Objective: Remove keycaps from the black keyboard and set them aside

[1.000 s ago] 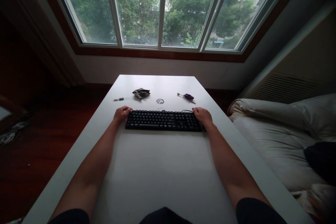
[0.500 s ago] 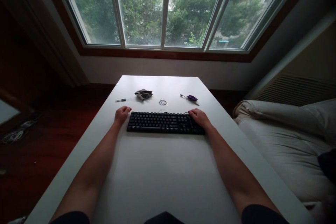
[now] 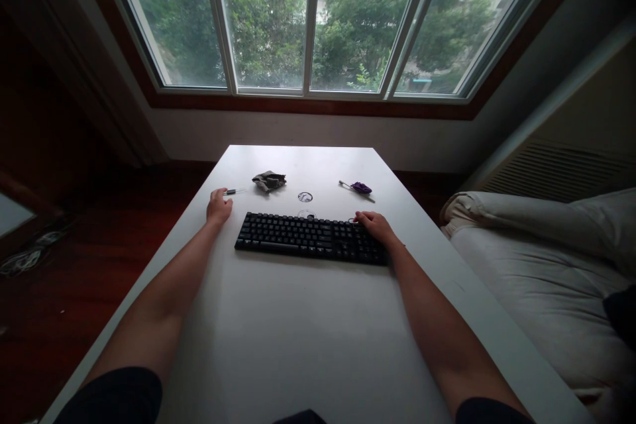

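- Black keyboard [image 3: 298, 235] lies flat at mid-worktop [image 3: 298, 338], a little askew; its right end is partly covered by the right hand [image 3: 376, 226].
- Right hand's grip: thumb and fingers bunched at the keyboard's back edge; cannot tell whether they are closed on it (undersides of the fingers hidden).
- Left hand [image 3: 218, 207], off the keyboard's left end, is at a slim pen-like item [image 3: 231, 192]; the fingers hide that item's near end, so cannot tell whether the grip is open or pinching it. Its far tip looks clear, faint against the white.
- Behind the keyboard: crumpled dark cloth-like bundle [image 3: 269, 181], thin flat ring [image 3: 305, 197], purple bunched thing [image 3: 361, 187] with slim sticks beside it; finer detail too small to read.
- Worktop's near edge runs out of frame, as does the pale sofa [image 3: 521, 291] at right.
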Demonstrator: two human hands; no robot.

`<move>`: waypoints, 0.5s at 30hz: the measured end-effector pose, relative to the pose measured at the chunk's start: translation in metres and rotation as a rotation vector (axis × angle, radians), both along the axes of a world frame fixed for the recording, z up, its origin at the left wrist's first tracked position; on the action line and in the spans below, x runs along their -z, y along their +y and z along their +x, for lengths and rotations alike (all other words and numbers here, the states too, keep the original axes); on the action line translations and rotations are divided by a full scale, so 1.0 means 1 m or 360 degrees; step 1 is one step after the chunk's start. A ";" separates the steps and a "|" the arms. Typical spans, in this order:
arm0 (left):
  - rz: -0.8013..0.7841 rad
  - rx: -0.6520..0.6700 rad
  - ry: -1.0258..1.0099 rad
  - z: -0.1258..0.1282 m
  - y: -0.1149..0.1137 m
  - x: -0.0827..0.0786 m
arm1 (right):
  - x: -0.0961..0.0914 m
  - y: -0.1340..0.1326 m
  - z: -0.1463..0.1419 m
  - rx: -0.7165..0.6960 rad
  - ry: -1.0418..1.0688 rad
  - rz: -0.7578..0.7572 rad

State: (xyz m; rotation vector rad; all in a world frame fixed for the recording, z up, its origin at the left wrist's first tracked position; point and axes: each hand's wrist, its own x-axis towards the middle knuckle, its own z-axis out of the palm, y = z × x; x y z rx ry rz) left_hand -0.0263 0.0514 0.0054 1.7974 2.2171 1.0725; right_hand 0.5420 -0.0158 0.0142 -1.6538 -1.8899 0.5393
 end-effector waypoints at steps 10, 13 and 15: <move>-0.0313 0.0060 0.0193 0.000 0.018 -0.015 | -0.002 0.002 0.002 0.0044 0.0021 0.0044; -0.0310 0.0057 0.0290 0.006 0.007 -0.012 | -0.001 0.003 0.002 0.0060 -0.0037 0.0059; -0.0289 0.0062 0.0308 0.011 -0.004 -0.009 | 0.000 0.005 0.003 0.0044 -0.0095 0.0079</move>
